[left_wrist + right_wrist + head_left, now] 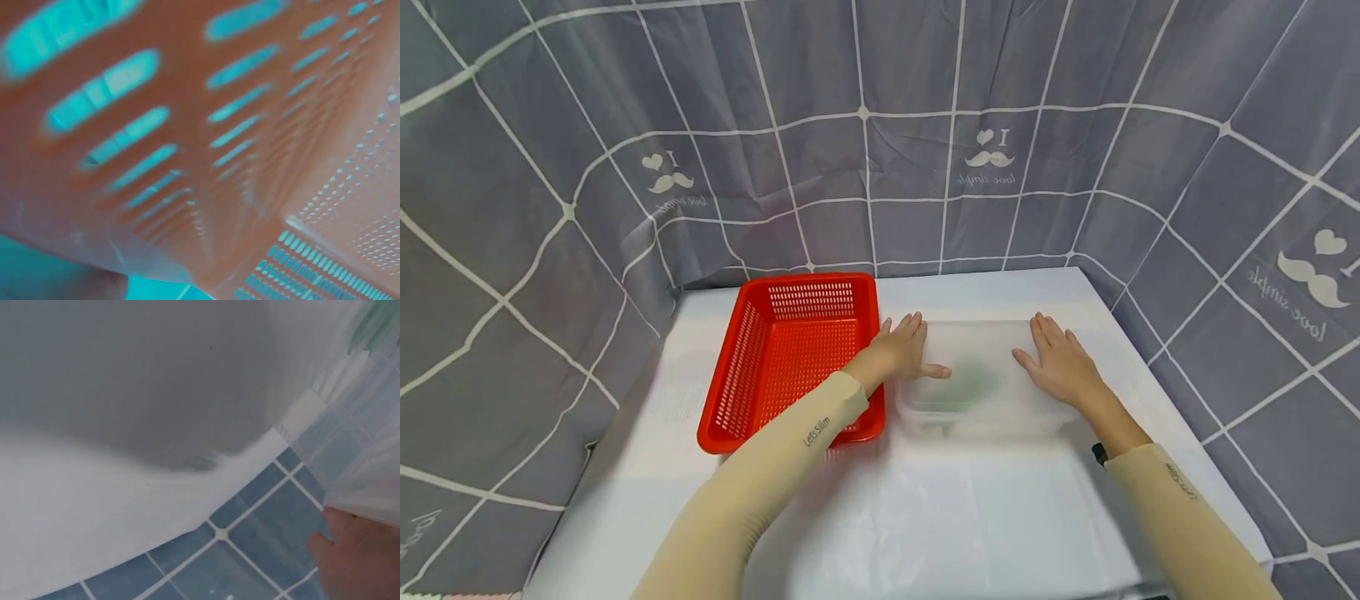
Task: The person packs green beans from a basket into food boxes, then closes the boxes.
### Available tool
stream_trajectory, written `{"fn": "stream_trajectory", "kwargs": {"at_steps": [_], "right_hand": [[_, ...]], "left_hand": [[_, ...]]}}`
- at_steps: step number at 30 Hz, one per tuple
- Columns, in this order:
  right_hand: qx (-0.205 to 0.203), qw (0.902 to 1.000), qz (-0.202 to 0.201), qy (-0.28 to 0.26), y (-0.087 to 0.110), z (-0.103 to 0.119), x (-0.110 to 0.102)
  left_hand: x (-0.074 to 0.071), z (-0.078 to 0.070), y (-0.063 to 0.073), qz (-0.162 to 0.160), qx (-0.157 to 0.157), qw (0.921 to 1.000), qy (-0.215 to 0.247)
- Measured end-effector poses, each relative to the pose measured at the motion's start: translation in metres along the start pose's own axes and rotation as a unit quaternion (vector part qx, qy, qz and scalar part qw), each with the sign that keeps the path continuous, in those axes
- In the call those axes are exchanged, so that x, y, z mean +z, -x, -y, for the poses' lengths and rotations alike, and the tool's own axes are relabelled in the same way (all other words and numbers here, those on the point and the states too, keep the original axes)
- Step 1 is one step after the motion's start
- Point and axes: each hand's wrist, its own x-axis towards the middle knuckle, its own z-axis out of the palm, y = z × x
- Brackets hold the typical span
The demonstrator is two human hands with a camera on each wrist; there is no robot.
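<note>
A translucent plastic box (981,346) with a frosted top sits on the table, and something blurred and green (962,387) shows through it. My left hand (902,350) rests at its left edge, fingers straight, thumb stretched over the top. On the opposite edge lies my right hand (1060,362), its fingers extended forward and thumb pointing inward. In the right wrist view the right hand (359,556) appears at the lower right, against the clear plastic. A red slotted basket (752,292) stands directly left of the box, under my left wrist; its wall (187,125) fills the left wrist view.
A white-covered table (880,517) holds both containers. Grey curtain (910,158) with white grid lines encloses the back and both sides. A dark object (1142,590) peeks in at the bottom edge.
</note>
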Motion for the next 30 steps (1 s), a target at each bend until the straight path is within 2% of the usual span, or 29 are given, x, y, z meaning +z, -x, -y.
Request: {"fn": "stream_trajectory", "kwargs": {"at_steps": [3,6,8,12,16,20,24,30], "right_hand": [[0.001,0.9999,0.008,-0.011,-0.008,-0.002,0.008],[0.000,0.9998,0.006,-0.019,-0.009,0.001,0.014],[-0.005,0.9998,0.000,-0.022,-0.002,0.006,0.014],[-0.017,0.9996,-0.005,-0.023,0.023,0.021,0.010],[-0.022,0.9996,-0.006,-0.018,0.046,0.030,0.012],[-0.021,0.9995,-0.021,-0.008,0.053,0.029,0.019],[-0.024,0.9988,-0.040,0.011,0.058,0.027,0.025],[-0.027,0.9965,-0.070,0.036,0.064,0.025,0.025]], "left_hand": [[0.003,0.004,-0.003,-0.002,-0.009,0.9999,0.005],[0.009,0.000,0.003,-0.011,-0.005,0.9999,-0.006],[0.013,-0.008,0.015,-0.020,0.008,0.9996,-0.019],[0.016,-0.031,0.048,-0.026,0.031,0.9981,-0.046],[0.021,-0.042,0.069,-0.023,0.037,0.9982,-0.042],[0.030,-0.042,0.075,-0.005,0.036,0.9985,-0.042],[0.039,-0.045,0.077,0.010,0.042,0.9948,-0.092],[0.045,-0.054,0.079,0.015,0.047,0.9821,-0.182]]}}
